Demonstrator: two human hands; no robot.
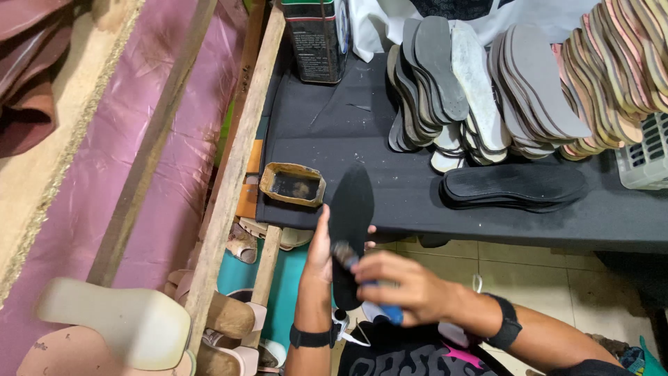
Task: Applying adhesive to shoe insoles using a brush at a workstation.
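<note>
Grasped from behind by the left hand, the black pointed insole of thin flat material stood nearly upright, toe up, over the near edge of the black-covered worktable. Fingers wrapped the sole's edge, thumb side toward the wearer; this left the broad face bare, apparently so it could be worked on. The right hand was clenched round a small blue-handled brush, whose bristle head lay against the lower middle of the sole's face. Both wrists carried dark bands.

Just beside the sole's toe, at the table's near-left corner, sat a shallow, rectangular tin with a brownish crusted rim and dark contents, probably kept within easy reach for the brush. A flat pair of black outsoles lay further right on the table. Behind them leaned rows of stacked soles, grey, white and tan, fanned on edge, likely so that each could be pulled out singly. A dark rectangular metal can stood at the back left. A pale plastic basket showed at the right edge.
</note>
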